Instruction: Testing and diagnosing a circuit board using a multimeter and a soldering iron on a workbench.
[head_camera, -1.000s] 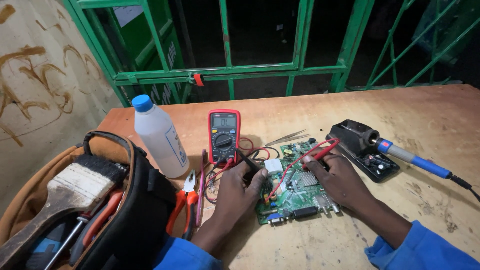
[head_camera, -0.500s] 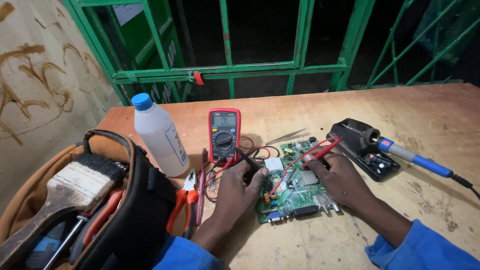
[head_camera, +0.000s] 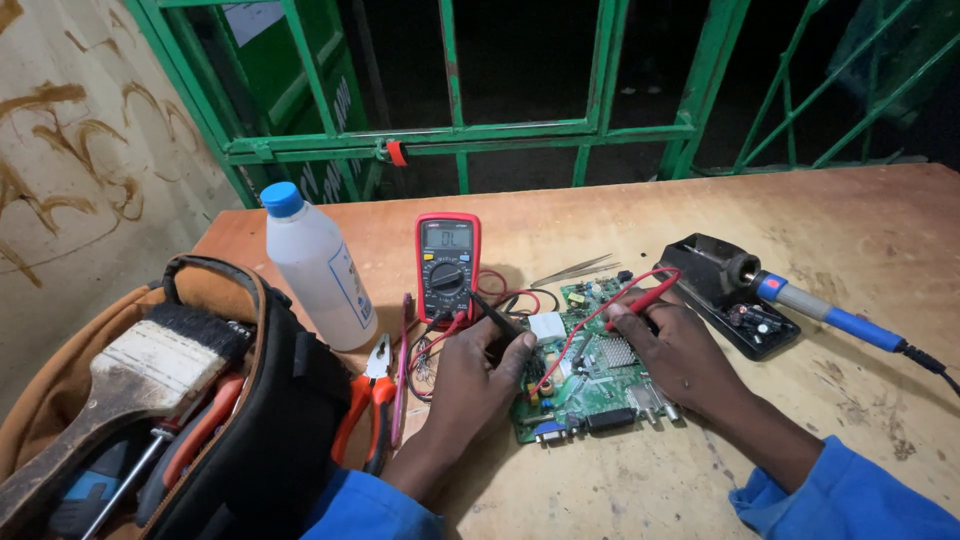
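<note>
Wood: a worn, scuffed plywood table (head_camera: 620, 215) is seen, tan in colour, with the green circuit board (head_camera: 590, 375) laid flat near its front edge; all places below are given from that board.
Room: green metal bars (head_camera: 600, 125) are set behind the table's far edge, well beyond the board, with darkness behind them; a stained pale wall (head_camera: 90, 160) is seen far to the board's left.
Left hand: the left hand (head_camera: 480, 375) is rested on the board's left edge, its fingers pinched on a black probe (head_camera: 497, 316) whose tip is angled onto the board.
Right hand: the right hand (head_camera: 680, 355) is laid over the board's right half, fingers closed on a red probe (head_camera: 648, 297) pointed at the board's upper part.
Meter: a red multimeter (head_camera: 447, 265) is stood just behind the board's left corner, joined to the probes by leads.
Left side: orange-handled pliers (head_camera: 368, 395) lie near the board's left, a white bottle with a blue cap (head_camera: 318, 270) stands beyond them, and an open tool bag (head_camera: 200, 420) holding a paintbrush (head_camera: 130, 385) overhangs the table's left edge.
Right side: a black soldering-iron stand (head_camera: 730, 290) with a blue-handled iron (head_camera: 830, 315) is placed just right of the board; tweezers (head_camera: 575, 270) lie behind it.
Open room: bare tabletop is left behind the board and far to its right, up to the edges.
</note>
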